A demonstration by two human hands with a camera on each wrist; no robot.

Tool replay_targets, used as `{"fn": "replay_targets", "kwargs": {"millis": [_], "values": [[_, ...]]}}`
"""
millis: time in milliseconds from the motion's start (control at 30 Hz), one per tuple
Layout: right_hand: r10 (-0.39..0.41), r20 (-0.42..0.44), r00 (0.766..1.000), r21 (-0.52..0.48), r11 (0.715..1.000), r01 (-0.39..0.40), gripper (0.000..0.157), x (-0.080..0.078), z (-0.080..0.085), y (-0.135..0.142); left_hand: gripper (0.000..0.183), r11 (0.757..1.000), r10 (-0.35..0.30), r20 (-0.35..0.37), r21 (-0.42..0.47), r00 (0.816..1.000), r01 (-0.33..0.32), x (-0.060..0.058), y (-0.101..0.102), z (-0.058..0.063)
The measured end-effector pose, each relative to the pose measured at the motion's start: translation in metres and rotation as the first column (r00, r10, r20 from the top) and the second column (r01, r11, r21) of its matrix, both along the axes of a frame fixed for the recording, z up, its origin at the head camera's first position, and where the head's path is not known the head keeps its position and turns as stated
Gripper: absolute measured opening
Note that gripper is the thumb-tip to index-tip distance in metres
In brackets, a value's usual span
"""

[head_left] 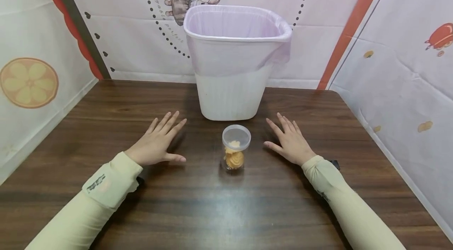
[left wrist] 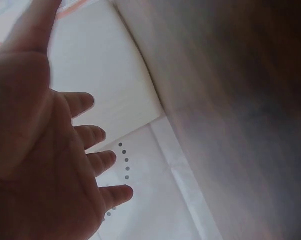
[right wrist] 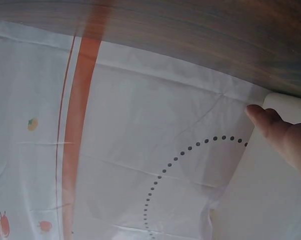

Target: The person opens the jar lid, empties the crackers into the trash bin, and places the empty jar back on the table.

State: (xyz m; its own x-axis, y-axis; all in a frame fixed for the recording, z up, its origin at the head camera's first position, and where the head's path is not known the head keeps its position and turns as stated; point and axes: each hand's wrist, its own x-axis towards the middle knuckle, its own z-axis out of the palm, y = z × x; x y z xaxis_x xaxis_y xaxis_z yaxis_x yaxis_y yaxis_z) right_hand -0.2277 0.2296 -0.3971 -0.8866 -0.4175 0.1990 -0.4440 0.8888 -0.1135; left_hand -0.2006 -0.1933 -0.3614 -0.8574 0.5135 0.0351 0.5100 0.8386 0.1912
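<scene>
A clear plastic jar (head_left: 233, 155) with a translucent lid (head_left: 236, 137) stands upright in the middle of the table, with several swirled yellow cookies (head_left: 234, 159) inside. To its left is my left hand (head_left: 155, 142), palm down with fingers spread, apart from the jar. On the jar's other side, my right hand (head_left: 290, 142) has its fingers straight and its thumb toward the jar. Both hands hold nothing. The left wrist view shows the left palm (left wrist: 50, 145); only part of the right hand (right wrist: 285, 135) appears in the right wrist view.
Behind the jar stands a white trash bin (head_left: 231, 92) with a pale purple liner (head_left: 230, 57) folded over its rim. The brown wood-grain table (head_left: 198, 210) meets printed cloth walls (head_left: 389, 65) at the back and sides.
</scene>
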Motion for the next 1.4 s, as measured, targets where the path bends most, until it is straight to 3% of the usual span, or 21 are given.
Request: {"fn": "replay_targets", "kwargs": {"millis": [433,733,1067,1400], "values": [[0.024,0.034,0.999,-0.005,1.000,-0.024,0.075,-0.002,-0.001,0.005,0.108,1.000,-0.009,-0.009,-0.016,1.000,0.009,-0.005,0.006,0.002],[0.038,0.024,0.999,0.006,0.999,-0.038,0.072,-0.002,-0.001,0.002,0.100,0.999,-0.045,-0.130,-0.006,0.991,0.044,0.002,0.009,0.003],[0.035,0.020,0.999,0.007,0.999,-0.035,0.070,-0.004,0.001,0.002,0.091,0.991,-0.105,-0.270,0.047,0.957,0.122,0.002,0.015,0.005],[0.037,0.013,0.999,0.005,0.999,-0.037,0.069,-0.005,0.002,0.002,0.087,0.974,-0.139,-0.211,0.147,0.968,0.172,0.010,0.026,0.008]]}}
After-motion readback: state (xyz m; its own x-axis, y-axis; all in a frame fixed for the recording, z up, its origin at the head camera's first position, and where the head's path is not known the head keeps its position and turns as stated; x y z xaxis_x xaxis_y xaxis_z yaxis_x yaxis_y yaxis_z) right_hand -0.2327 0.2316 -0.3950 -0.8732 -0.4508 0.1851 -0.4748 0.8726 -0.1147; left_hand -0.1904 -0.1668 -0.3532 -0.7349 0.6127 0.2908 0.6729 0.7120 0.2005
